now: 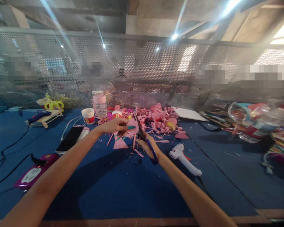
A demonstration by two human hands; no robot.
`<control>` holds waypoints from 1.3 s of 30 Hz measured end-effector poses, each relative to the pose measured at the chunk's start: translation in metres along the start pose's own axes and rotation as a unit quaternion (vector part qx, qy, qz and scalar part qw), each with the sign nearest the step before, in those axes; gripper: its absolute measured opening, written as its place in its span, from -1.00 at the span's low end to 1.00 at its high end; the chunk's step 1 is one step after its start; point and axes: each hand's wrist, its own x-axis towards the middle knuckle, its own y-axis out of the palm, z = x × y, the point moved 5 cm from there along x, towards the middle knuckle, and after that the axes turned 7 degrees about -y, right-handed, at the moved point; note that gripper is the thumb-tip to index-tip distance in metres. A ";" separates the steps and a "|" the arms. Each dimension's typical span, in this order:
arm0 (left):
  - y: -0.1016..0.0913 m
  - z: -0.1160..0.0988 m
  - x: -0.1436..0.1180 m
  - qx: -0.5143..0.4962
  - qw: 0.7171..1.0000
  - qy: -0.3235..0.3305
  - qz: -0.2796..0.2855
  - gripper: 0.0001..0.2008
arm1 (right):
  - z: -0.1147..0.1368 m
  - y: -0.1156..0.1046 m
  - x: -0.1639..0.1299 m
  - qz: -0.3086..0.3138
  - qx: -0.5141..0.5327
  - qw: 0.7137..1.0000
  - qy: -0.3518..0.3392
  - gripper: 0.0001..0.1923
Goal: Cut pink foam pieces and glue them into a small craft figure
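Observation:
Pinched in my left hand (117,126) is a rounded piece of pink paper (133,126), held up over the blue table. My right hand (148,147) grips a pair of scissors (151,149) with dark blue handles. Their blades point up and away, along the right edge of the paper; whether they are apart is hard to make out. A thin pink strip dangles just below the paper. Behind both hands lies a heap of pink cuttings (153,118), with a flat pink scrap (120,142) nearer on the table.
A white glue gun (185,160) lies right of my right hand. On the left are a phone (70,139), a purple power strip (35,171), a paper cup (88,116) and a pink-lidded bottle (99,104). Plastic bottles (262,123) stand far right, before a perforated metal screen (142,69).

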 end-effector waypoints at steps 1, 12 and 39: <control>0.000 0.000 0.000 0.001 1.000 -0.001 -0.001 -0.74 | 0.001 0.000 0.000 0.003 0.003 1.000 0.001 -0.87; -0.001 0.000 -0.001 0.013 1.000 0.001 0.000 -0.73 | 0.005 0.003 -0.001 0.006 0.050 0.999 -0.018 -0.88; -0.002 -0.003 -0.005 0.030 0.999 -0.012 0.009 -0.74 | -0.007 0.002 0.001 0.023 -0.009 1.000 -0.018 -0.74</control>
